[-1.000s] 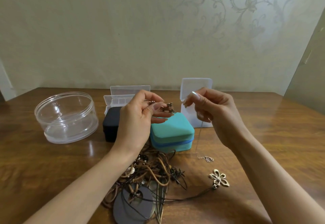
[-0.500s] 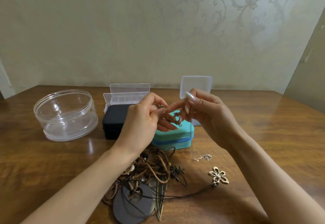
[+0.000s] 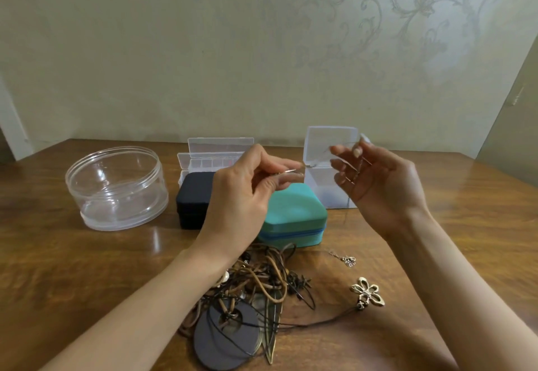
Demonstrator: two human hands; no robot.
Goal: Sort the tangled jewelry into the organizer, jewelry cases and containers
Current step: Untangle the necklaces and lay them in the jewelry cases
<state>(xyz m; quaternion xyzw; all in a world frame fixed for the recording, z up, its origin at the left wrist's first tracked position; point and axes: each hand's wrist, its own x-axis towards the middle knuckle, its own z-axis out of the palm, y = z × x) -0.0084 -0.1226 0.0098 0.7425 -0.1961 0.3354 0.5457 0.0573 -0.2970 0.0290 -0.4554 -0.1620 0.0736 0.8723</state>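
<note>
Head view: the left hand [image 3: 244, 196] is raised over the cases, thumb and forefinger pressed together on a small metal piece [image 3: 288, 171]. A gap separates it from the right hand [image 3: 381, 190], which is held at the same height with its fingers half curled and spread. A fine chain [image 3: 359, 165] crosses those fingers, but blur hides whether any fingertip nips it. Just under and beyond the left hand sits the teal case [image 3: 294, 216], zipped, touching the black case [image 3: 193, 199] on that hand's left. Behind both stands the compartment organizer [image 3: 215, 158], lid up. Past the right fingertips a small clear box [image 3: 329, 149] also has its lid raised. Well left of the left hand is the round clear container [image 3: 116, 187], open-topped. Beneath the left wrist lies the tangle of cords [image 3: 262, 280], a flower pendant [image 3: 367, 295] at its right fringe, a tiny pendant [image 3: 348, 260] apart from it below the right hand. Bare table [image 3: 471, 225] runs right of the right hand to the edge; the far edge meets the wall just behind the boxes.
</note>
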